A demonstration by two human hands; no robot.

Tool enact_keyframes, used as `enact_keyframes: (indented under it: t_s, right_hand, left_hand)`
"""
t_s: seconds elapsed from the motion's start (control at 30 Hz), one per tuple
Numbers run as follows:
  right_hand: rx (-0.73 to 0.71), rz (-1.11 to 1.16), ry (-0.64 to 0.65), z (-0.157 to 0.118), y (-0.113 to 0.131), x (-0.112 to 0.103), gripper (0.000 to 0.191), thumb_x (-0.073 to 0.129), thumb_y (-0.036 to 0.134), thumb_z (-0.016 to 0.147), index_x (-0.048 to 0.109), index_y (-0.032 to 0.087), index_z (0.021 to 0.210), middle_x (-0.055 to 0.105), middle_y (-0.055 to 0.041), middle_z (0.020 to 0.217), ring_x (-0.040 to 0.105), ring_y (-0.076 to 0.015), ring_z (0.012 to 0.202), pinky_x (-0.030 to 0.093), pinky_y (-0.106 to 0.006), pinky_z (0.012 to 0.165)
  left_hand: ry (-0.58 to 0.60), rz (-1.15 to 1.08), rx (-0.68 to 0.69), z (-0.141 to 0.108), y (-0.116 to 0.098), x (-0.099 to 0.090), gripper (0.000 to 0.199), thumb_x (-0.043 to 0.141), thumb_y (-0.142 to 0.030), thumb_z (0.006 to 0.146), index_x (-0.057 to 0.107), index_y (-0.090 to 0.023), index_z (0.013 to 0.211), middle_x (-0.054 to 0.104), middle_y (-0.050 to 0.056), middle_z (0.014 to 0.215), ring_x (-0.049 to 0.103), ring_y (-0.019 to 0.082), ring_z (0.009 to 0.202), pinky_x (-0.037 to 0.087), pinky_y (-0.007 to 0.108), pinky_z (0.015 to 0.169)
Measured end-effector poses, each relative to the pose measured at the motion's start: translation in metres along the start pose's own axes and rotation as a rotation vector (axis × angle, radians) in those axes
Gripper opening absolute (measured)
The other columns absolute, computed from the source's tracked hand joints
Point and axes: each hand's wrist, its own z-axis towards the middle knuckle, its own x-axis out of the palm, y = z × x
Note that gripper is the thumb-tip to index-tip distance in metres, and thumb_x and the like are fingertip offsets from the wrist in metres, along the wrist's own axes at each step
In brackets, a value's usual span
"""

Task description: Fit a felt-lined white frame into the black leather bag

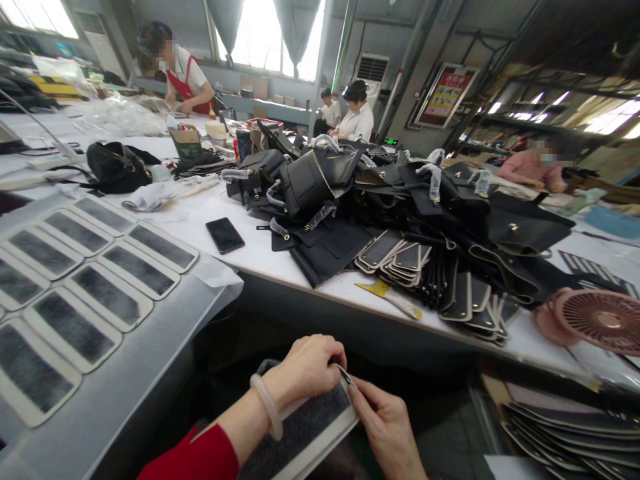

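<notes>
so both hands are working on one dark panel (327,413) with a pale border, and it's sitting right in the grip, slanting down and left from the fingers. the left hand (311,367) is curling over the top corner, fingers and thumb closing on it. the right hand (385,423) is pinching the same corner from the other side, thumb and finger together on the edge, just beside the left fingertips. a pale bangle (268,407) is circling the left wrist, with a red sleeve (203,460) showing behind it.

straight beyond the grip, a white table (263,267) is carrying a big heap of black bags (307,187). a yellow tool (379,289) is lying near its front edge, and a phone (225,236) is resting up and left of the hands. well left of the grip, more bordered panels (143,267) are lying in rows. off to the right a pink fan (603,320) is standing on the table, and below it a stack of dark pieces (560,433) is fanning out.
</notes>
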Motion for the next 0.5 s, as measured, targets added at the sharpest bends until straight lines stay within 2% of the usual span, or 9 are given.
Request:
enact_keyframes:
  t_s: [0.1,0.3,0.5]
  right_hand:
    - [-0.036,-0.074,-0.027,-0.0014,-0.0014,-0.0015,0.044,0.059,0.056,0.088,0.075,0.024,0.113,0.076,-0.0060,0.103,0.071,-0.0280,0.089,0.054,-0.026,0.072]
    - [-0.112,-0.185,-0.044,-0.0044,-0.0039,-0.0004,0.038,0.056,0.050,0.092,0.074,0.025,0.114,0.076,-0.0070,0.106,0.072,-0.0276,0.091,0.055,-0.025,0.073]
    - [-0.264,-0.332,-0.153,-0.0087,-0.0073,0.0050,0.029,0.060,0.039,0.092,0.076,0.022,0.109,0.075,-0.0099,0.104,0.072,-0.0245,0.094,0.055,-0.024,0.083]
  left_hand:
    - [-0.005,0.008,0.003,-0.0014,-0.0017,0.0006,0.023,0.052,-0.020,0.075,0.071,-0.027,0.085,0.072,-0.001,0.093,0.065,0.020,0.092,0.049,0.032,0.086]
    - [-0.008,-0.012,0.007,-0.0036,-0.0022,0.0015,0.023,0.052,-0.020,0.075,0.071,-0.027,0.086,0.074,-0.001,0.092,0.066,0.020,0.090,0.051,0.031,0.081]
    - [-0.095,-0.026,0.103,-0.0082,0.0023,0.0069,0.027,0.051,-0.013,0.073,0.072,-0.027,0.082,0.074,-0.002,0.090,0.063,0.019,0.091,0.047,0.031,0.084]
